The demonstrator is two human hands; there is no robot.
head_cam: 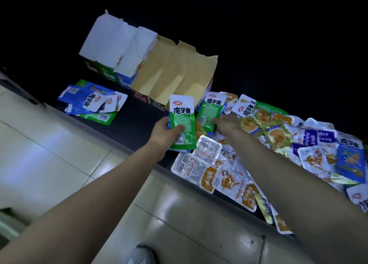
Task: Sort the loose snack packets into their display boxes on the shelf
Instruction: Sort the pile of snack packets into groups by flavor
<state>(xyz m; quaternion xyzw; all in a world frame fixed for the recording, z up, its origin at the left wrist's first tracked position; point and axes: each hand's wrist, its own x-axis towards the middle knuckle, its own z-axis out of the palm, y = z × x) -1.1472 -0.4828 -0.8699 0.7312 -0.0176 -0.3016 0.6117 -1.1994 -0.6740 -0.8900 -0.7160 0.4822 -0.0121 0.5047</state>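
Snack packets [199, 170] are heaped loose on the right part of the dark shelf [135, 112], up to its front edge, with open display boxes [175, 74] at the back edge. A green packet [182, 122] is gripped by the left hand [167, 133], thumb curled across its face, just before the boxes. A second green packet [209, 112] on the heap is touched by the right hand [227, 125]; whether its fingers pinch it cannot be told.

L forearm [103, 192] & R forearm [294, 176]: both bare up to the frame edge, slim. L grip [166, 133] & R grip [229, 125] bare too. Bottom centre: what looks like a pale, whitish shoe toe [142, 253], blurred, detail unclear.
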